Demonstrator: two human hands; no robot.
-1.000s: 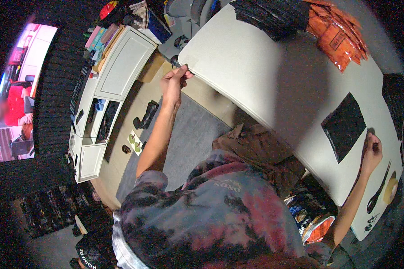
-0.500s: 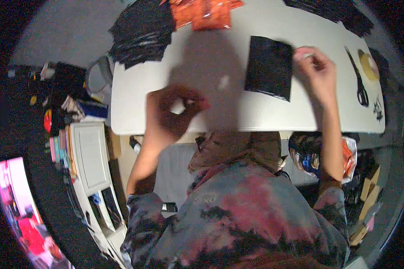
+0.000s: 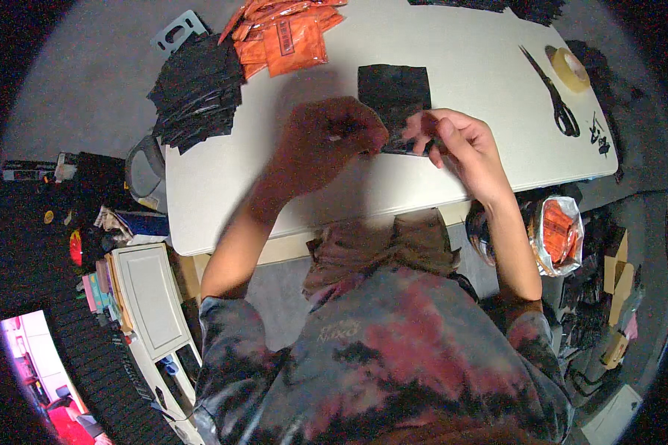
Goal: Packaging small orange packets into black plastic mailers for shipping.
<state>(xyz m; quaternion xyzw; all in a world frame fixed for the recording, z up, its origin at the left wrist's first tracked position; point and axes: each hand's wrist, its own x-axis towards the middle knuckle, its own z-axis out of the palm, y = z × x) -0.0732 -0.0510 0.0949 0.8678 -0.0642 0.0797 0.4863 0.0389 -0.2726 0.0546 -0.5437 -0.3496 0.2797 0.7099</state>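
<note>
A flat black pouch lies on the white table in the upper middle of the frame, square-cornered, matte, its near edge under the person's fingers. The right hand pinches that near edge between thumb and curled fingers, closed on it. The left hand is bunched just left of it, fingertips together near the same edge; whether it has hold of the pouch or of something small I cannot tell. The step in hand looks like working the pouch's mouth open, and the next move probably calls for both hands to part the two layers without creasing them. Further out, a heap of orange packets and a stack of black pouches sit at upper left; scissors and a tape roll at upper right.
</note>
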